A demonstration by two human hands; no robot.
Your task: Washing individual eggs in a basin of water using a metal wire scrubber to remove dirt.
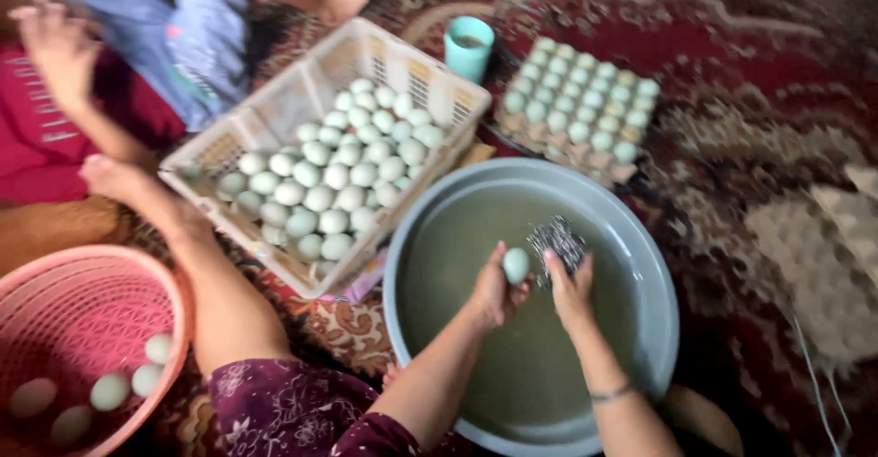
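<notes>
Patterned red carpet [732, 45], left hand [494, 294] gripping pale egg [516, 265], right hand [569, 292] clutching scourer [556, 237] (steel).

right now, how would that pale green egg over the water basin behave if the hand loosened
The pale green egg in the left hand is probably wet, so slippery. Being rounded, it would likely roll. It seems fragile; a drop into the grey round basin might crack it.

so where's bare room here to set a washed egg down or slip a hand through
The pink basket has bare room beside its few eggs. Open carpet lies right of the egg tray. Crowded: the white crate and tray are full, and left hand, egg, right hand and scrubber fill the basin middle.
</notes>
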